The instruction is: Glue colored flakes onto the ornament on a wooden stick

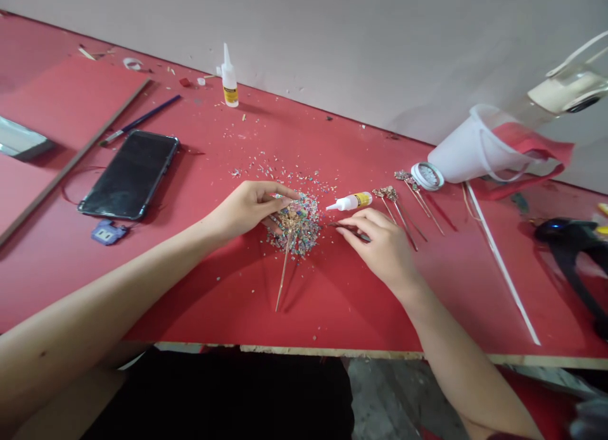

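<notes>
My left hand (251, 207) is closed on the ornate head of a gold hairpin (284, 269), whose long stem points down toward the table's front edge. Under and around that head lies a pile of small iridescent chips (306, 240). To the right, my right hand (377, 240) pinches a thin, dark, slender tool (334, 224), its tip directed at the pile; its exact kind is too small to tell. A white glue bottle (351, 202) with a yellow label lies on its side just beyond my right fingers.
Several more hairpins (403, 215) lie at the right, near a small round container (427, 176) and a white bucket (463, 145). A second glue bottle (230, 85) stands at the back. A phone (130, 174), a paintbrush (142, 118) and a wooden strip (78, 158) lie left.
</notes>
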Motion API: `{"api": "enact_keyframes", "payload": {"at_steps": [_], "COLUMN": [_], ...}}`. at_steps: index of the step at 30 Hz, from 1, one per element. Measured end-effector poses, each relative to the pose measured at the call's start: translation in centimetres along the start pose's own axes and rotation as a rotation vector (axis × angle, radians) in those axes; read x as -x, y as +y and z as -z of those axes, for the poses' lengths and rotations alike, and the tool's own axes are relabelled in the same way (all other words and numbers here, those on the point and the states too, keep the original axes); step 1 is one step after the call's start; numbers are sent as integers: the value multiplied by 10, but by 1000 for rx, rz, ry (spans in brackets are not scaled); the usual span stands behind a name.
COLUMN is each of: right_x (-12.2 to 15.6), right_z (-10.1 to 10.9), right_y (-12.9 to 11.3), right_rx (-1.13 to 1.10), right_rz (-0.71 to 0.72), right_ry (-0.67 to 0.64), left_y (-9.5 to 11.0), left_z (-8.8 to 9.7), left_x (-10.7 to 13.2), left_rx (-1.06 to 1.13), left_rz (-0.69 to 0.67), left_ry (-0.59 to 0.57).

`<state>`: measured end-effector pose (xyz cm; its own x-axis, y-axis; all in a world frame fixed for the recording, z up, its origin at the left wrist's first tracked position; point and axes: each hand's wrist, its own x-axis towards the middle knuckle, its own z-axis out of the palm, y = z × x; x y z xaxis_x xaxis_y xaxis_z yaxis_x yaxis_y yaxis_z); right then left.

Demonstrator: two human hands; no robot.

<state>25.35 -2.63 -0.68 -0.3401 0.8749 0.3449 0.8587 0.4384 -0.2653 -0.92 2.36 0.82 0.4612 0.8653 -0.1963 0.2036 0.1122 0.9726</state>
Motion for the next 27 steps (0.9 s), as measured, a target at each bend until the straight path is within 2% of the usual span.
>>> {"api": "enact_keyframes", "payload": {"at_steps": [5,9,16,27], "right_x": [-5,-14,-35,-36], "right_z": [-5,-15,-30,-27], "right_y": [-14,-26,-30,-26], "right_rx": [-168,-338,-441,-425], "right_rz": [57,194,243,278], "right_ry": [141,207,209,172], "left_y": [-3,-3,-2,3], "left_z": [3,5,6,3], "left_x": [-1,-5,-7,-5], "left_rx": [2,-4,-7,-65], "left_rz": [-36,-42,-39,-7], "left_ry": [-6,0,19,59]}}
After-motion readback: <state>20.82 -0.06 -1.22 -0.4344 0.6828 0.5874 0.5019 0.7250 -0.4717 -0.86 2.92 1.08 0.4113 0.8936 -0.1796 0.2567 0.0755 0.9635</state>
